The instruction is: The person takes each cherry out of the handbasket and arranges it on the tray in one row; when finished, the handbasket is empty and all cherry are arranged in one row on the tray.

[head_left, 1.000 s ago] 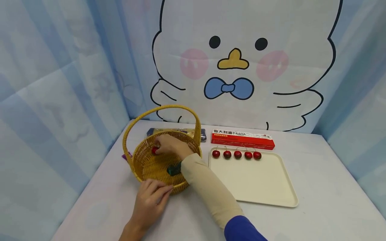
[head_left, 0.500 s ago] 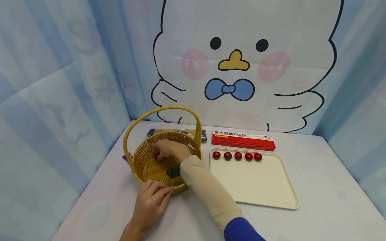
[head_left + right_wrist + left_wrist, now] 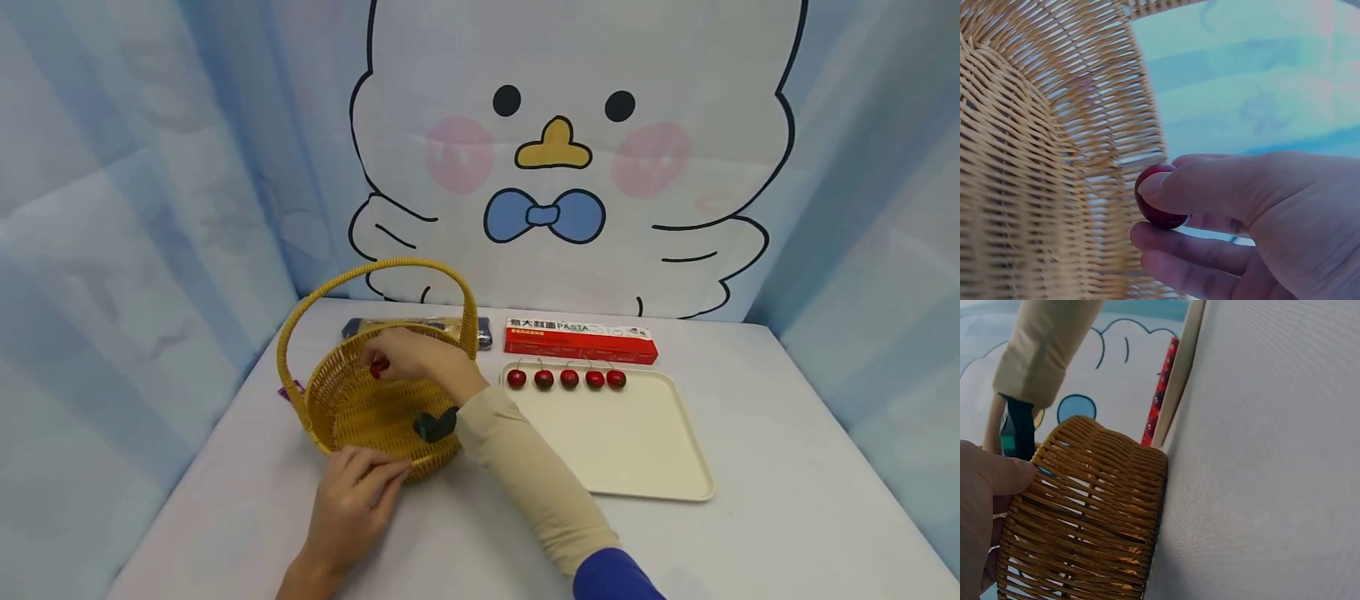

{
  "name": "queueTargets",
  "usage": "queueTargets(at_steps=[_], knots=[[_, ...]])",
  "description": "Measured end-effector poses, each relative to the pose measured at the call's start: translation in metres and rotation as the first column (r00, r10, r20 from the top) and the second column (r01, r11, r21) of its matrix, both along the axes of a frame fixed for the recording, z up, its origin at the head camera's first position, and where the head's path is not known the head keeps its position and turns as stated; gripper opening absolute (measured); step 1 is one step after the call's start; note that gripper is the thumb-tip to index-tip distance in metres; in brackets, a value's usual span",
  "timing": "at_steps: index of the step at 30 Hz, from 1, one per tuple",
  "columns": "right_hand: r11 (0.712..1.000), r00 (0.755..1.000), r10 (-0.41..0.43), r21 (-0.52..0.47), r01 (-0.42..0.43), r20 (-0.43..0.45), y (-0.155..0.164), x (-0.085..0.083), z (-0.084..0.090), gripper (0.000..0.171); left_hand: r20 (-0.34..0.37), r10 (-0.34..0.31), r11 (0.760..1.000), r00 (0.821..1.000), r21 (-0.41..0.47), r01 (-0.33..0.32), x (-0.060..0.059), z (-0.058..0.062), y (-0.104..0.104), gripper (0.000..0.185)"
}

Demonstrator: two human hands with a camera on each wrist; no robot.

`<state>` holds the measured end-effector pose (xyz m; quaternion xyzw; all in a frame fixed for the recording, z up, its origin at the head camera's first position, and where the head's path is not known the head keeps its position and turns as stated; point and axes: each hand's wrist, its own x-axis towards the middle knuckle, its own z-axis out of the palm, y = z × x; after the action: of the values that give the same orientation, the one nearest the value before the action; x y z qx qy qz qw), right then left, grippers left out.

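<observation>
Small glossy red cherry [image 3: 1159, 205] pinched inside the round woven yellow wicker basket [image 3: 352, 408]

Right hand [image 3: 420, 360] grips it between thumb and fingers; left hand [image 3: 352, 500] rests open-fingered on the basket's near rim. The cherry looks light, smooth, probably slippery: hold its round sides gently.

White desk [image 3: 787, 467] carrying wicker basket [image 3: 330, 400] at 9 o'clock, cream tray [image 3: 637, 450] centre, pasta box [image 3: 581, 340] lying at 12.

- My head view is bright and evenly lit — shadows soft, no glare.
- Right wrist view: basket [image 3: 1041, 156] weave smeared by blur, fingers [image 3: 1210, 187] sharper.
- Left wrist view looks crisp.
</observation>
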<state>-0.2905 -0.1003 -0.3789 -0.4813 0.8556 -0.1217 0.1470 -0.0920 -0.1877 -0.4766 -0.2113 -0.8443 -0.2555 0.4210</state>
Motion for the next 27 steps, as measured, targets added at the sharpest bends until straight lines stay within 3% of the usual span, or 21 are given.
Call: queueTargets(at_steps=[7, 13, 17, 27], knots=[[0.998, 0.995, -0.045, -0.045, 0.041, -0.093, 0.029, 0.02, 0.02, 0.03, -0.015, 0.003, 1.0, 1.0, 0.003, -0.003, 0.001, -0.002, -0.005, 0.037], [0.984, 0.993, -0.087, -0.161, 0.073, -0.083, 0.062, 0.037, 0.028, 0.028, -0.012, -0.012, 1.0, 1.0, 0.014, 0.012, 0.0, -0.004, -0.003, 0.029], [0.968, 0.99, -0.123, -0.227, 0.105, -0.066, 0.087, 0.044, 0.029, 0.029, -0.045, -0.021, 0.999, 0.999, 0.025, 0.022, -0.002, -0.004, 0.0, 0.034], [0.899, 0.96, -0.279, -0.349, 0.264, 0.005, 0.149, 0.045, 0.017, 0.028, -0.067, -0.009, 0.999, 0.998, 0.03, 0.011, -0.003, -0.002, 0.002, 0.045]])
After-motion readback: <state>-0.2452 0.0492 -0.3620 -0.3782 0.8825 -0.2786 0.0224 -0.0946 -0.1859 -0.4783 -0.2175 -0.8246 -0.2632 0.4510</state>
